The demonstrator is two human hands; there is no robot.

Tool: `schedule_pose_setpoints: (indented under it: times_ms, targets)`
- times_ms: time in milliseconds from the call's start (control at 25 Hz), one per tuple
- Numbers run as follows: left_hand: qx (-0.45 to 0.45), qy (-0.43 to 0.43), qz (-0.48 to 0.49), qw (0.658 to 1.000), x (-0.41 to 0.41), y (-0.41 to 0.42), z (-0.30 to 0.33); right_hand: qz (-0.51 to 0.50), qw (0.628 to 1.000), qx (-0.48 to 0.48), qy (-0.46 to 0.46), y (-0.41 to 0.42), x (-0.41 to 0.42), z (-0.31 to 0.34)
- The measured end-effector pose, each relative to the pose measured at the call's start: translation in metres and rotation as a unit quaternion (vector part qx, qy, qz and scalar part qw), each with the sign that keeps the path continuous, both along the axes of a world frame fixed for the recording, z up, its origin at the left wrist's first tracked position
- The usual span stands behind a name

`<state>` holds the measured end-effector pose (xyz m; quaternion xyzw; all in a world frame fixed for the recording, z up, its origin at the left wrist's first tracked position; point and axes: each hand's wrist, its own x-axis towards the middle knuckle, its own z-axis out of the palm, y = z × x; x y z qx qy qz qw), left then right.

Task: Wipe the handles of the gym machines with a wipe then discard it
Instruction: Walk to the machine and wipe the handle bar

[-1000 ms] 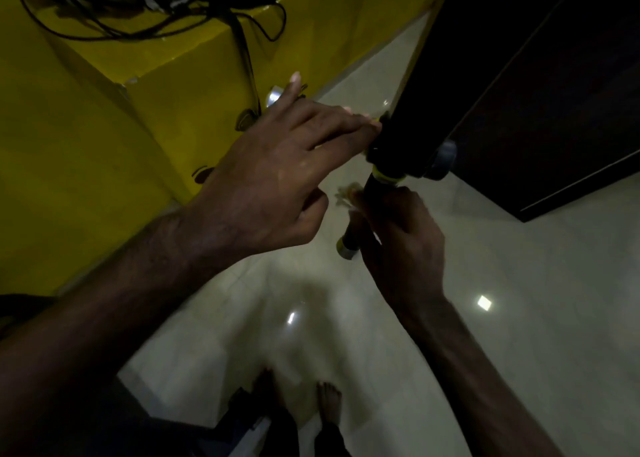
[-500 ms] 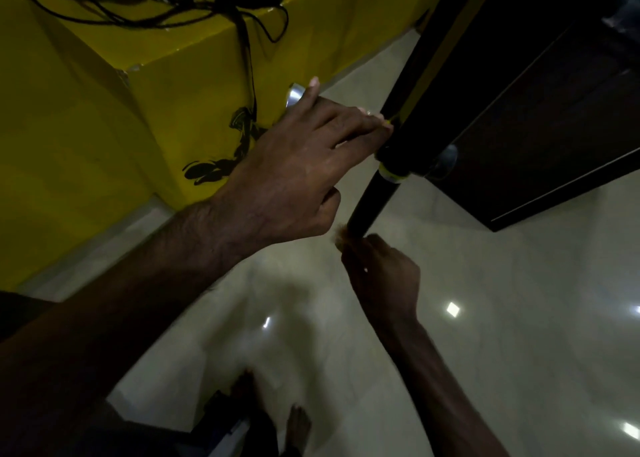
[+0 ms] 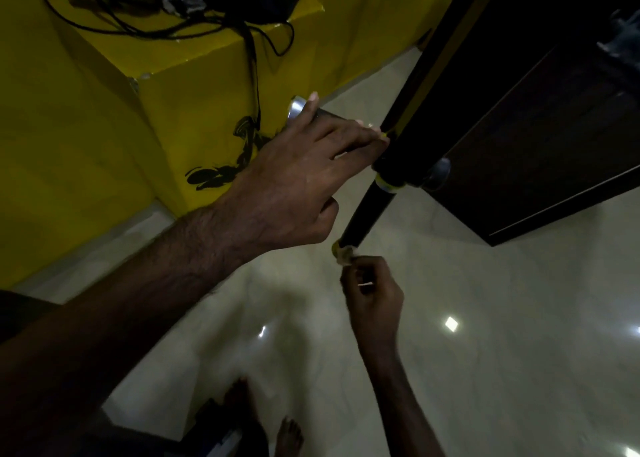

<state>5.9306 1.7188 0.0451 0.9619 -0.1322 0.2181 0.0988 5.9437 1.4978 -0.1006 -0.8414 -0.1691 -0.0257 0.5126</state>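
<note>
A: Pale floor [image 3: 519, 318], yellow wall [image 3: 69, 145]. Left hand [image 3: 298, 183], fingers straight, steadies the machine; right hand [image 3: 374, 294] pinches wipe [image 3: 344, 254] at the handle [image 3: 363, 214] tip.

B: Step: wiping. Next, probably another handle.

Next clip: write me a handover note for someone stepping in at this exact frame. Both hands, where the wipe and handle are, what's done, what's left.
Left hand: open, fingers stretched out, tips resting on the black machine bar just above the yellow-ringed joint.
Right hand: pinches the small crumpled pale wipe against the lower tip of the black cylindrical handle.
Done: the wipe has reached the handle's bottom end; how clean the shaft is cannot be judged in this dim light.
Left: probably finish this tip, wipe any other handles, then discard the wipe. No bin is in view.
</note>
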Motion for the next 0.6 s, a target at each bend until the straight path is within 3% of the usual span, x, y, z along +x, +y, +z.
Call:
schedule_pose_setpoints:
  times_ms: [80, 280, 480, 600]
  targets:
    - [-0.002, 0.000, -0.001, 1.000, 0.001, 0.001, 0.001, -0.037, 0.995, 0.076, 0.058, -0.004, 0.012, -0.001]
    - [0.001, 0.000, 0.004, 1.000, 0.000, 0.003, -0.002, 0.054, 0.961, 0.113, 0.248, -0.018, 0.022, -0.003]
    - [-0.002, 0.003, 0.010, 1.000, 0.003, 0.002, -0.004, 0.066, 0.943, 0.148, 0.291, -0.014, 0.086, 0.012]
    - [-0.001, 0.009, 0.016, 1.000, 0.001, 0.001, -0.004, 0.184, 0.921, 0.155, 0.305, 0.002, 0.115, 0.023]
